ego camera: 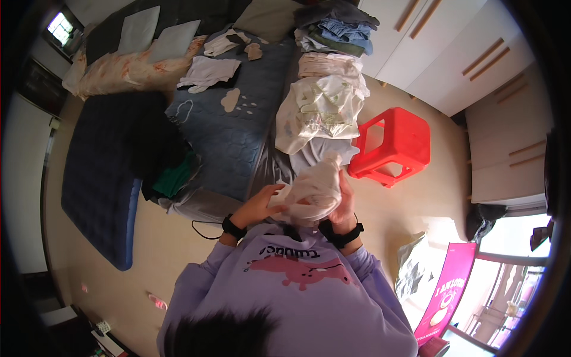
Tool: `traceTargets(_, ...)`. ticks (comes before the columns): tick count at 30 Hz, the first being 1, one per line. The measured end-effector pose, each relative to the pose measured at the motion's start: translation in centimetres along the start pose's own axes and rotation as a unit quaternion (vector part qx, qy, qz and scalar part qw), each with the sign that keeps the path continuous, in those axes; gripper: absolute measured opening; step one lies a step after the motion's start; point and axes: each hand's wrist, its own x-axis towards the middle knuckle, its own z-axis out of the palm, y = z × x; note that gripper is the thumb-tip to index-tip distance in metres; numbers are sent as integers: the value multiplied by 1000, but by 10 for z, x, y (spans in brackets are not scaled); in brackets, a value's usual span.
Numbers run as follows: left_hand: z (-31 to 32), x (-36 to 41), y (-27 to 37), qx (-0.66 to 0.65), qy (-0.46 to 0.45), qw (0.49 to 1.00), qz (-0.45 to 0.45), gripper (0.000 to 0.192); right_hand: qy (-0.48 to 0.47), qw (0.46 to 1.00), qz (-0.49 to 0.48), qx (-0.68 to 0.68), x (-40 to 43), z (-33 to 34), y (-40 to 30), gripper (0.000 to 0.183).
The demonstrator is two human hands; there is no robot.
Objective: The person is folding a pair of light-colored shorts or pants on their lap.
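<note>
Both of my hands hold a bunched white garment (314, 189) in front of my chest, over the near edge of the bed. My left hand (263, 203) grips its left side, thumb and fingers on the cloth. On the right side, my right hand (343, 198) supports it, with part of the palm hidden behind the fabric. Just beyond lies a pale grey cloth (319, 154). Past that rests a cream garment with green trim (323, 107), then folded pale clothes (330, 66) and a stack of darker and blue clothes (343, 31).
A red plastic stool (401, 134) stands right of the bed. White cabinets (428, 49) line the far right. Dark and green clothes (171, 178) are heaped at the bed's left corner, near a navy mattress (96, 178). A white folded garment (209, 73) lies on the blue quilted bed cover (227, 147).
</note>
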Motion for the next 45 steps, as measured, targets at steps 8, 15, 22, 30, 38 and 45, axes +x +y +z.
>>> traceTargets(8,-10,17,69,-13,71,994,83,36,52,943,-57,-322,4,31,14,46)
traceTargets(15,-43,-17,58,-376,242,894,-4,26,179,792,-166,-560,-1,12,-11,26)
traceTargets(22,-45,-25,73,-294,265,918,6,20,225,576,-288,-731,9,-18,-23,16)
traceTargets(30,-38,6,66,-384,246,890,3,21,123,649,54,-749,7,-22,-23,27)
traceTargets(38,-28,23,80,-622,136,766,-84,25,83,460,-17,-884,29,-71,19,36)
traceTargets(45,-47,30,59,-599,196,773,-73,21,198,845,63,-493,23,-66,-21,37)
